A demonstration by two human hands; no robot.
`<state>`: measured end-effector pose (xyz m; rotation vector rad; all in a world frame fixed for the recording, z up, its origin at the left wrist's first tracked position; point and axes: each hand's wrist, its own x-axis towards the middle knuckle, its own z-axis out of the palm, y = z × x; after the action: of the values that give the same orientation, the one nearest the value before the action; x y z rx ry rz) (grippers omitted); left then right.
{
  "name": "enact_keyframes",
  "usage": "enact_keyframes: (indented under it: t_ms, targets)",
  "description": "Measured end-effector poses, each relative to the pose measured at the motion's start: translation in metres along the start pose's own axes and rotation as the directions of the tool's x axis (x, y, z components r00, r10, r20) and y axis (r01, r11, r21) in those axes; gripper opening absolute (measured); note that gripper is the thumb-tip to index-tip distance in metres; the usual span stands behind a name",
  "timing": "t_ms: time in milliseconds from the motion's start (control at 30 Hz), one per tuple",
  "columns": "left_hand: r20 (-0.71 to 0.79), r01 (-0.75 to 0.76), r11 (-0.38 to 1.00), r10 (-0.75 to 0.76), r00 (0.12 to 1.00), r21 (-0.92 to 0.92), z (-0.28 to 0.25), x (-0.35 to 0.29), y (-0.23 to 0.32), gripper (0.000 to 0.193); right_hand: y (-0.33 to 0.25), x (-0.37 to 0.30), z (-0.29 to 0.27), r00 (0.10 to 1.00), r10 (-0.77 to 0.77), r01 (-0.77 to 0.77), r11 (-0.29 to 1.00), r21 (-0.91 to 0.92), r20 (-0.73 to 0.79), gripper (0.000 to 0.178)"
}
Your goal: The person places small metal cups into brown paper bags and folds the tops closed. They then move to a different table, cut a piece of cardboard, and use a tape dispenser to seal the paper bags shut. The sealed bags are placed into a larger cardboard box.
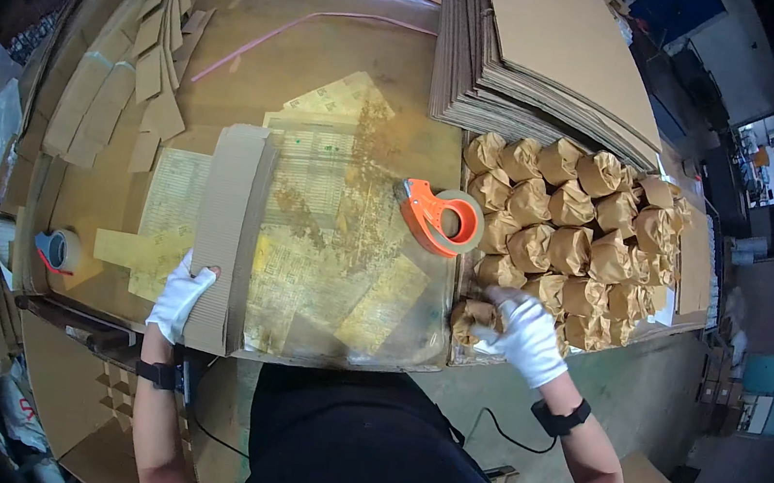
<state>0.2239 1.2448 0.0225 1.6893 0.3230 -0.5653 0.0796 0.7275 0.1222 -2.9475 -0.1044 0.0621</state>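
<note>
My left hand (179, 297), in a white glove, grips the near left edge of a long, narrow corrugated cardboard box (229, 240), thumb on top. The box lies lengthwise on the worn table. At the table's right, my right hand (530, 341), also gloved, has its fingers and thumb around a brown paper-wrapped piece (471, 321) at the near left corner of a group. The fingertips are slightly blurred. Several more paper-wrapped pieces (569, 253) stand in close rows behind and beside it. What the paper covers is hidden.
An orange tape dispenser (439, 219) lies between the box and the wrapped pieces. A tall stack of cardboard sheets (569, 50) stands at the back right. Folded cardboard strips (154, 45) lie at the far left, and another tape roll (61, 250) sits near the left edge.
</note>
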Motion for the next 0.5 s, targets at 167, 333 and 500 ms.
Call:
enact_keyframes:
  t_ms: [167, 333, 500]
  targets:
    - [-0.155, -0.087, 0.372, 0.572, 0.806, 0.924, 0.014, -0.039, 0.012, 0.071, 0.006, -0.009, 0.037, 0.907, -0.314, 0.39, 0.879, -0.276, 0.281, 0.038]
    - [-0.172, 0.119, 0.143, 0.447, 0.878, 0.983, 0.049, -0.073, 0.024, 0.071, 0.009, 0.004, 0.049, 0.87, -0.315, 0.444, 0.835, -0.325, 0.379, 0.026]
    - [-0.176, 0.073, 0.185, 0.633, 0.754, 0.98, 0.063, -0.085, 0.06, 0.06, 0.002, 0.019, 0.019, 0.816, -0.242, 0.427, 0.864, -0.265, 0.525, 0.031]
